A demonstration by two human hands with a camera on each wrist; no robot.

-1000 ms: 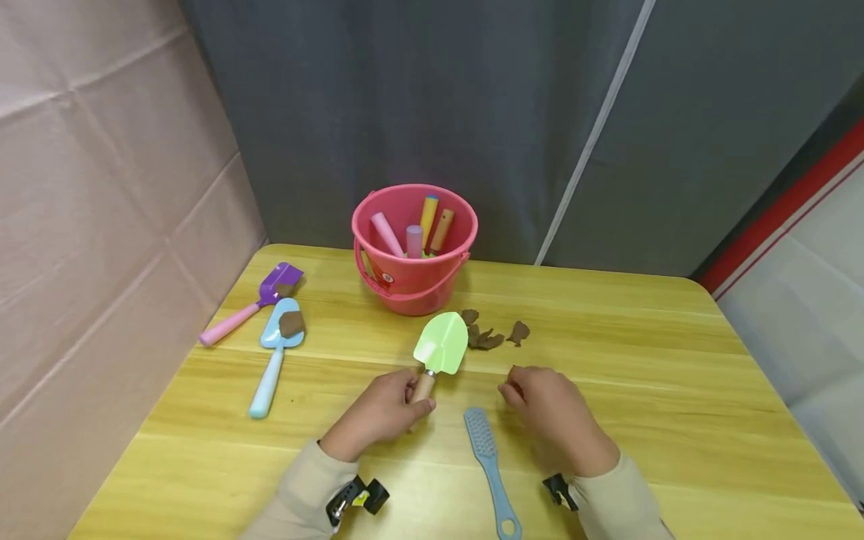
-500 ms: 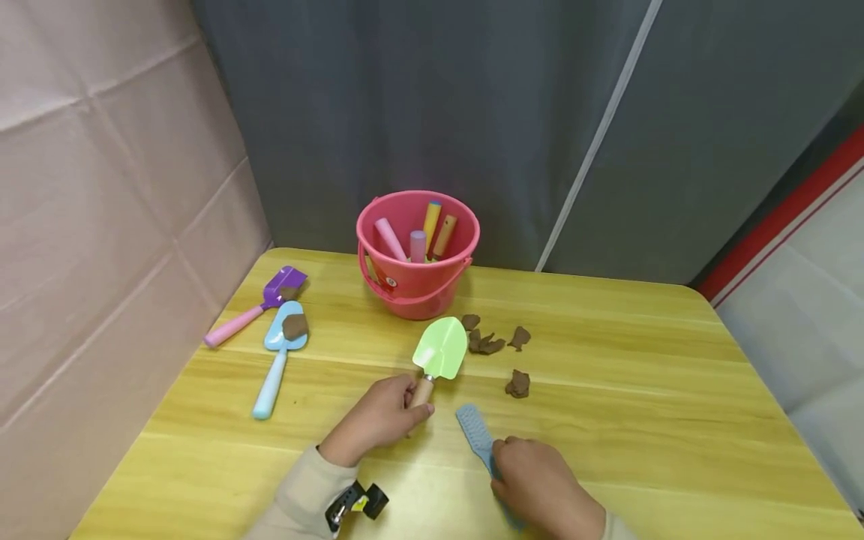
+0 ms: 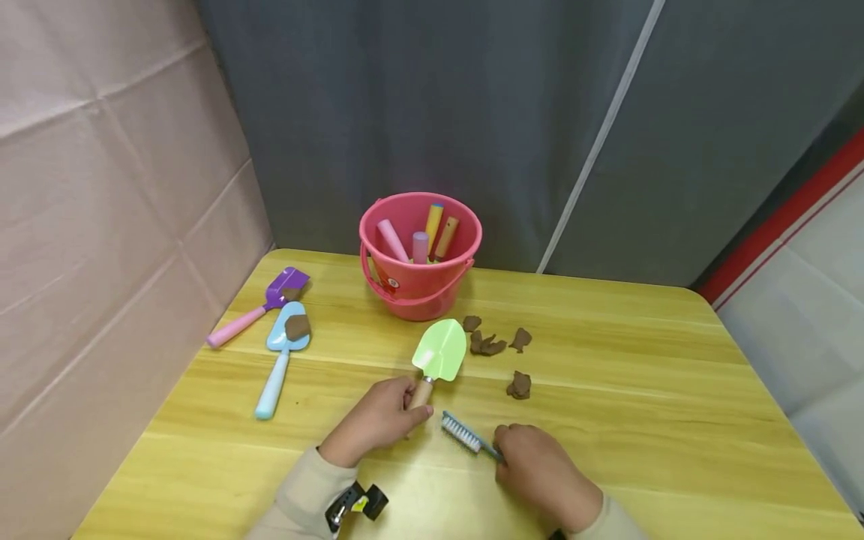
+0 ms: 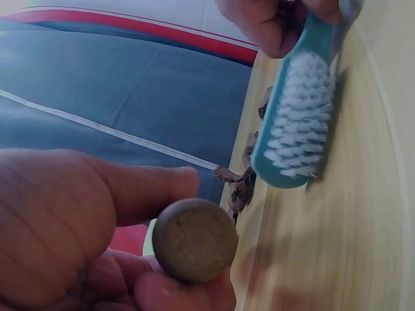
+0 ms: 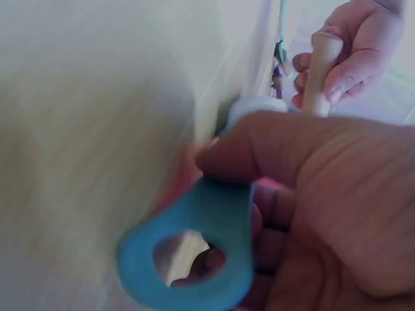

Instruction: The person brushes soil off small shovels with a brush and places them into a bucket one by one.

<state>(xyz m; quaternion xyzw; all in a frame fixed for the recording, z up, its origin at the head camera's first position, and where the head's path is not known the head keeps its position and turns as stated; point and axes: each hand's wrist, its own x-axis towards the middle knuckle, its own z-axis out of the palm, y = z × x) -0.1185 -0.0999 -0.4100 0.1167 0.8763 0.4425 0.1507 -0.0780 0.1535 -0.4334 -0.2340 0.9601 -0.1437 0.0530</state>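
Observation:
In the head view the left hand (image 3: 379, 417) grips the wooden handle of a trowel with a light green blade (image 3: 440, 351). The handle's round end (image 4: 196, 241) shows between thumb and fingers in the left wrist view. My right hand (image 3: 545, 474) holds a blue-grey brush (image 3: 462, 433) by its handle, the white bristles (image 4: 302, 116) turned sideways toward the left hand. Thumb and fingers wrap the brush's holed handle (image 5: 189, 275) in the right wrist view. Brush and trowel are apart.
A pink bucket (image 3: 420, 292) with several handled tools stands at the back. Brown pieces (image 3: 487, 344) lie right of the green blade, another (image 3: 519, 385) nearer. At left lie a purple scoop (image 3: 283, 286) and a light blue scoop (image 3: 272, 386), each with a brown lump.
The right hand has let go of a brown clump on the table, moved nearer the body and taken the brush, which is now turned with its bristles showing. The left hand keeps its grip.

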